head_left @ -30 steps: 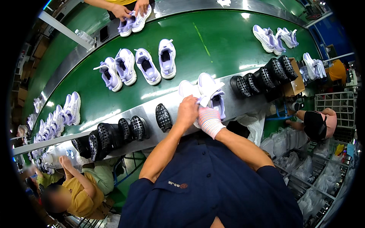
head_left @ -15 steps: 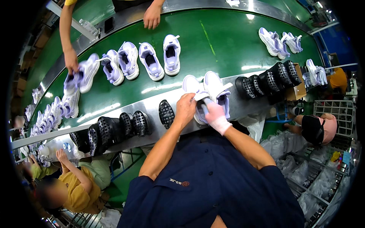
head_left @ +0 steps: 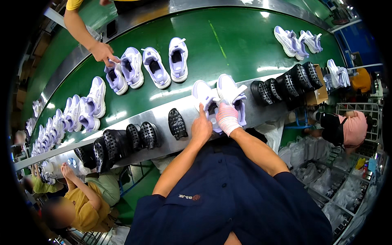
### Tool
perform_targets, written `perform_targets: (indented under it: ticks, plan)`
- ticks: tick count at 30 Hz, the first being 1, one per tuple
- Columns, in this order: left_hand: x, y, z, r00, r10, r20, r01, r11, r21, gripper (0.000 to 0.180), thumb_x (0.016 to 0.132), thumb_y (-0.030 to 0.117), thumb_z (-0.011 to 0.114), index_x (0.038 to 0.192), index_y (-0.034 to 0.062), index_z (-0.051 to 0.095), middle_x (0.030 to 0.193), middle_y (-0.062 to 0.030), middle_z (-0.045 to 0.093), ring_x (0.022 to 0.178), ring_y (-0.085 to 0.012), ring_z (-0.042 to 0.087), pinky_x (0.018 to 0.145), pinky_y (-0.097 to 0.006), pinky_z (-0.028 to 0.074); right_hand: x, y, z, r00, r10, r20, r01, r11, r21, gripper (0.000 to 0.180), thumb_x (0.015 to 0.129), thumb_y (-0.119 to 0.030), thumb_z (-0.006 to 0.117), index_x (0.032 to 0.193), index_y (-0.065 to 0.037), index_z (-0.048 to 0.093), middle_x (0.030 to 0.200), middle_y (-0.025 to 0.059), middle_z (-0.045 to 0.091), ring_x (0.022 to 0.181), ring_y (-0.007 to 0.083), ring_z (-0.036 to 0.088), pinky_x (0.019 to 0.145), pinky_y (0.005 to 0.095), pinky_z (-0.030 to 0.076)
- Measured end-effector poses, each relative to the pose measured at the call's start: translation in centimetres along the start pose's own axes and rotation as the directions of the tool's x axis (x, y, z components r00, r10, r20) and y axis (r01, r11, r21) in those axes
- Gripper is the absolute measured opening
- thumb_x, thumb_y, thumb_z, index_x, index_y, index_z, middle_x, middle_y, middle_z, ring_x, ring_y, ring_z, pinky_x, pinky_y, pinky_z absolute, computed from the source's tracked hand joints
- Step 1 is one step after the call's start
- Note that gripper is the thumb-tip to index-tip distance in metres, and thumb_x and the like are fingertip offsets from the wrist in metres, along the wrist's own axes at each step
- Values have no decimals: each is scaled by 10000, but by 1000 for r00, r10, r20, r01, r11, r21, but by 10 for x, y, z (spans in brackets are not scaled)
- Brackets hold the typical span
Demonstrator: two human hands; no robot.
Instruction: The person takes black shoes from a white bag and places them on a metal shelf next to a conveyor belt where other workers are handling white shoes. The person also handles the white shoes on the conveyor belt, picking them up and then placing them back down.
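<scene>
Standing near the bench, I saw a person at a steel ledge point(head_left: 161, 121), both hands at a pair of white and lilac sneakers. The left sneaker point(head_left: 201, 90) and the right sneaker point(head_left: 226, 84) sat side by side on the ledge, toes pointing away toward a green work surface point(head_left: 245, 49).

The bare left hand point(head_left: 201, 126) was at the left sneaker's outer side, index finger stretched out to touch the upper beside the opening, the other fingers curled; whether they gripped anything, I could not tell. The right hand point(head_left: 227, 116), in a striped glove point(head_left: 231, 124), lay at that opening's inner edge, between the two shoes. Its fingers were bent, but their tips were hidden, so I could not say what they held.

A lone black studded form point(head_left: 177, 123) lay on the ledge to the left, apart from the hands.

To my judgement, good handling here called for a light, steady left hand bracing the upper, gloved fingers working close along the collar without creasing it, the tongue lying straight, and the right sneaker not nudged by the knuckles.
</scene>
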State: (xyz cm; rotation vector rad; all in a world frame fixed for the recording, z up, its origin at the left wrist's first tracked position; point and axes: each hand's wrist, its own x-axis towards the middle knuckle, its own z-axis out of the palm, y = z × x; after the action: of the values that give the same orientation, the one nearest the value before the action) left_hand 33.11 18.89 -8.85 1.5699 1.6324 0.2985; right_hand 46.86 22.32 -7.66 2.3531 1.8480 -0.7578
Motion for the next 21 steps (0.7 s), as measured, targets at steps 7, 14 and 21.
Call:
perform_targets:
  ticks: [7,14,21]
  plan:
    - [-44,-1,-26,929,295,-223,-291,955,51,756,823,151,771,1480,-1,428,1080,-269,635,1049,-451,609,896,-514,499,-52,30,-63,999,42,7,-42,969,243,435,863,-414,741,1040,-19,699,930,290,699,944,461,682,829,501,545]
    - [-46,37,3,888,409,210,-436,894,105,749,777,211,825,1440,72,507,1067,-262,643,1090,-463,589,912,-498,520,-26,73,-8,976,-71,-205,89,993,80,327,832,-209,694,1080,-8,625,1043,252,642,968,444,651,835,509,549]
    - [-27,48,22,934,325,148,-357,846,396,393,772,289,791,1097,110,661,863,-198,688,870,-396,649,669,-526,529,-24,81,-31,981,-181,-62,191,953,233,365,902,-292,686,1103,12,668,1043,280,659,1005,452,642,877,513,530]
